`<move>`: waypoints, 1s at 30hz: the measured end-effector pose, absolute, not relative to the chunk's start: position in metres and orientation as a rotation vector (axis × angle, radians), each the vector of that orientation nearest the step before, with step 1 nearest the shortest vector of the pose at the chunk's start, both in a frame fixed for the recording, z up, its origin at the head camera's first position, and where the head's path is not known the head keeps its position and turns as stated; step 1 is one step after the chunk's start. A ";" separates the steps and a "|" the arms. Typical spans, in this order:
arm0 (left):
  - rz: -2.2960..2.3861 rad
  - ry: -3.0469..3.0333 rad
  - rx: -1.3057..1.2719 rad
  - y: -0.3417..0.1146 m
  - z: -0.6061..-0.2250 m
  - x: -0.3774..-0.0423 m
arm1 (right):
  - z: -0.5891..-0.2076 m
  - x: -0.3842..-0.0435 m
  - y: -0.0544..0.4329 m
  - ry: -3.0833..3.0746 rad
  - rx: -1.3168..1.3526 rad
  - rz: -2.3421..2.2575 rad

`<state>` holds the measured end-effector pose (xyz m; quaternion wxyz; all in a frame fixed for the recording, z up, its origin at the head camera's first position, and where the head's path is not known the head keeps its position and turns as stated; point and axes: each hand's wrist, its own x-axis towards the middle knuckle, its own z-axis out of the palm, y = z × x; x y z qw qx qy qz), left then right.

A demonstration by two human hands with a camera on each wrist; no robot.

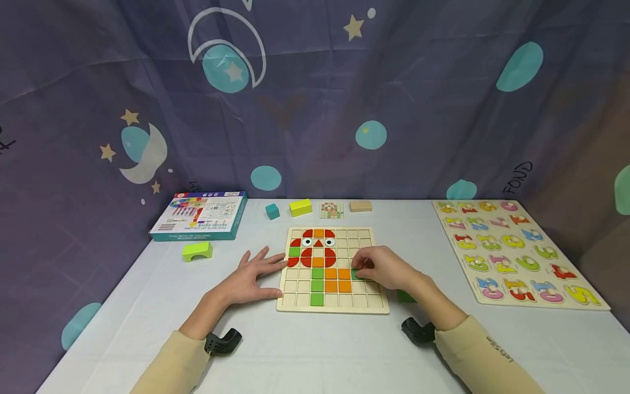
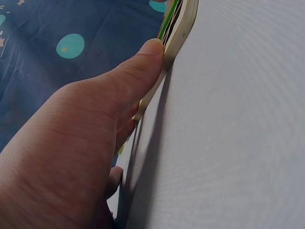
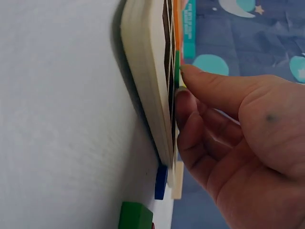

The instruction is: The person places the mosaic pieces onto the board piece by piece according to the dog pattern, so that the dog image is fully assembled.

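Observation:
A square wooden grid board [image 1: 297,299] lies flat in front of me, partly filled with red, orange and green tiles and two eye tiles. My left hand [image 1: 251,278] rests along its left side with fingers spread, the thumb touching the edge of the board [image 2: 183,36]. Over the right part of the grid, my right hand [image 1: 386,266] pinches a small green tile [image 1: 354,274] between thumb and fingers. This tile [image 3: 177,67] is right at the board surface, just beside the orange tiles [image 1: 338,280].
Behind the board are a teal cube [image 1: 272,212], yellow block [image 1: 301,207], pattern card [image 1: 332,210] and wooden block [image 1: 361,206]. A box [image 1: 202,216] and green arch block [image 1: 197,251] lie left, a number puzzle [image 1: 521,251] right. A green block [image 1: 406,296] sits under my right wrist.

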<state>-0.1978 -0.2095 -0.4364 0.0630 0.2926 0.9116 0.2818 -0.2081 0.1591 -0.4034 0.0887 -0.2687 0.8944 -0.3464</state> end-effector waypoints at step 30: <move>0.846 2.759 0.890 -0.210 -0.438 -0.198 | -0.383 -0.215 0.211 2.722 -0.659 -1.036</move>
